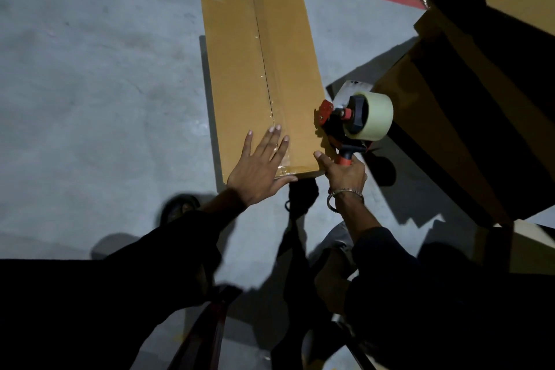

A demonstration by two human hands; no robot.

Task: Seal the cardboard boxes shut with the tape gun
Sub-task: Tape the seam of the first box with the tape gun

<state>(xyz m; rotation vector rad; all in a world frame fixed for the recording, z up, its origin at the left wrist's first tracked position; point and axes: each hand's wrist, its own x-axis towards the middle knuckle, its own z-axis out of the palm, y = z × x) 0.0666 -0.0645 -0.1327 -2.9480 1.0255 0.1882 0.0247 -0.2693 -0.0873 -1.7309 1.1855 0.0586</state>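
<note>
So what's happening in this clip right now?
A person is sealing a cardboard box on the floor. The left hand lies flat on the near end of the taped centre seam. The right hand grips the tape gun by its handle, off the box's right edge. More boxes stand to the right.

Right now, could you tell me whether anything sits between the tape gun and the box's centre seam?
Only the left hand, lying flat over the seam's near end on the box. The tape gun hangs beside its right edge.
</note>
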